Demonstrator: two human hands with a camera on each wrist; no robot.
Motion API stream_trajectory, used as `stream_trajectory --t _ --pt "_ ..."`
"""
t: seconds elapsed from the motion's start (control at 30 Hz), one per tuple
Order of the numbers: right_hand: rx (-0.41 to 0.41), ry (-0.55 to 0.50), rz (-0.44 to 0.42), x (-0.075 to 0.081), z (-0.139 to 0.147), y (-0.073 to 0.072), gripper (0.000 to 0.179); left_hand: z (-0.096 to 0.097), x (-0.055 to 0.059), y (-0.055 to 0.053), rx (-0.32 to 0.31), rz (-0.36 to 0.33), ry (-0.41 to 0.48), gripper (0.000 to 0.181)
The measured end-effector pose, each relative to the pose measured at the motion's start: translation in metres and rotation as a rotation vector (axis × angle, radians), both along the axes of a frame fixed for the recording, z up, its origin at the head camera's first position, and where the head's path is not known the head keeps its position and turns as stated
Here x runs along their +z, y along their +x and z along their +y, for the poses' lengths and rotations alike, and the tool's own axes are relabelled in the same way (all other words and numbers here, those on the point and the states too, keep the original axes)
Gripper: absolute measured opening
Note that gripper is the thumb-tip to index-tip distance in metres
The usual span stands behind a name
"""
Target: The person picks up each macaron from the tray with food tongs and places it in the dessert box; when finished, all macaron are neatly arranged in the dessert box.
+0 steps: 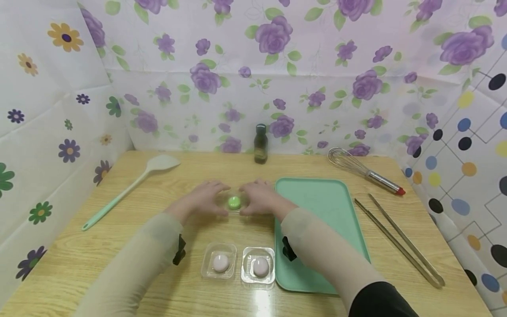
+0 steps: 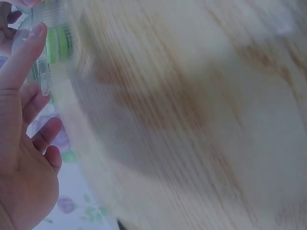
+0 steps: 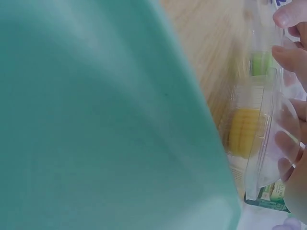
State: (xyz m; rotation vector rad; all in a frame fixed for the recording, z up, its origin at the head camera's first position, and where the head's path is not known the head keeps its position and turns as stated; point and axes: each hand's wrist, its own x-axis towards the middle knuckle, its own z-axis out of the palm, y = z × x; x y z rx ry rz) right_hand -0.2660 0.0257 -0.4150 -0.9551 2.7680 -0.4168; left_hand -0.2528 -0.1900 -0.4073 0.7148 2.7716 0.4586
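Note:
In the head view my left hand (image 1: 207, 198) and right hand (image 1: 259, 198) face each other mid-table, with a green macaron (image 1: 234, 203) in a clear plastic box between them. In the left wrist view my left thumb (image 2: 29, 52) lies against that box, in front of the green macaron (image 2: 58, 44). Fingers of my right hand (image 3: 292, 57) reach the box's edge in the right wrist view. Closer to that camera sits a yellow ridged sweet (image 3: 243, 133) in a clear plastic container, hidden in the head view. Two clear boxes with pale macarons (image 1: 221, 263) (image 1: 261, 267) lie nearer me.
Under my right forearm lies a green tray (image 1: 313, 193). Metal tongs (image 1: 400, 240) and a whisk (image 1: 366, 171) are at right. On the left is a white turner (image 1: 160, 163) with a green handle. A dark bottle (image 1: 260, 144) stands by the flowered back wall.

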Motion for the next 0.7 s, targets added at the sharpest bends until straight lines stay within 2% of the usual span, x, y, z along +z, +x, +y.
stream_trajectory --t 0.23,0.43,0.57,0.7 --pt "0.004 0.016 -0.05 0.001 0.001 -0.002 0.07 0.001 -0.004 -0.002 0.007 -0.037 -0.001 0.081" --pt "0.025 -0.012 -0.062 0.0 0.005 -0.004 0.074 0.001 0.001 0.003 0.004 -0.036 0.008 0.082" --pt "0.008 -0.077 -0.066 0.0 0.021 -0.009 0.077 -0.001 0.004 0.006 -0.011 -0.027 -0.005 0.083" --pt "-0.057 -0.152 -0.087 0.005 0.05 -0.013 0.075 -0.005 0.004 0.006 -0.02 -0.007 -0.011 0.084"
